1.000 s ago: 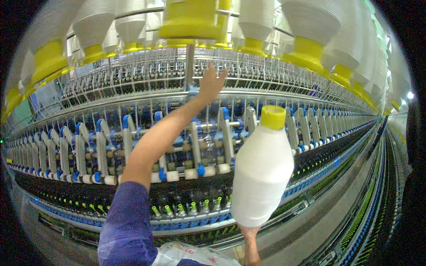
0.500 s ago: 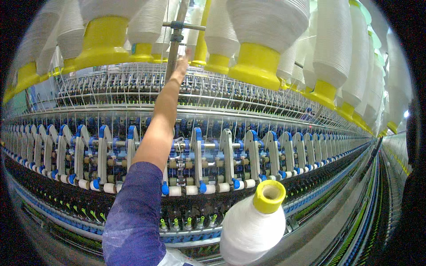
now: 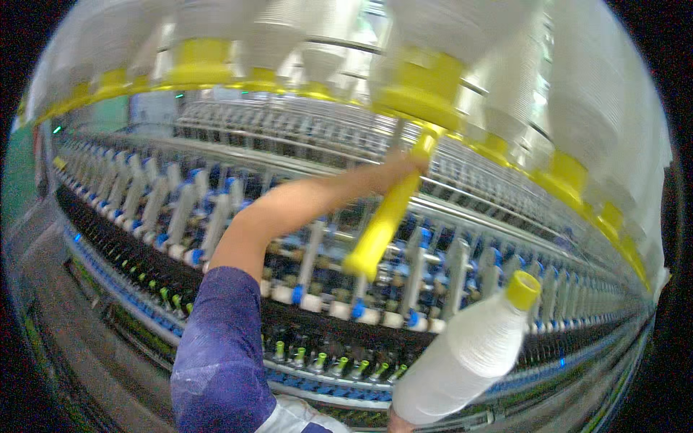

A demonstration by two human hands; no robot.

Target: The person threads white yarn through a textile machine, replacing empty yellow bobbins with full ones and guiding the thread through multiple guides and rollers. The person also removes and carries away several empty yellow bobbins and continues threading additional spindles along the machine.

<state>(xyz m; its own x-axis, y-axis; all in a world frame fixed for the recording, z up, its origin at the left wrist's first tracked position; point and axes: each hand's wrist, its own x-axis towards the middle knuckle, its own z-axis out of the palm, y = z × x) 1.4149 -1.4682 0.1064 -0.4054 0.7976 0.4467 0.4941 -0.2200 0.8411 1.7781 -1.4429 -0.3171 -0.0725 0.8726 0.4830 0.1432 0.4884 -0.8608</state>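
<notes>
My left arm, in a purple sleeve, reaches up across the middle. My left hand, smeared by motion, is closed around a bare yellow bobbin tube near its upper end, with the tube slanting down to the left. At the lower edge a small part of my right hand shows at the base of a full bobbin of white yarn. That bobbin tilts up to the right, its yellow tube end on top. Most of the right hand's fingers are hidden.
Large white bobbins with yellow ends hang in a row overhead, one yellow end just above my left hand. Behind the arm runs a long spinning frame with grey arms, white rollers and a row of green-tipped spindles.
My left hand has come down and to the right from among the hanging bobbins, now with the yellow tube in it. The white bobbin has shifted right and tilted further, and the view has turned.
</notes>
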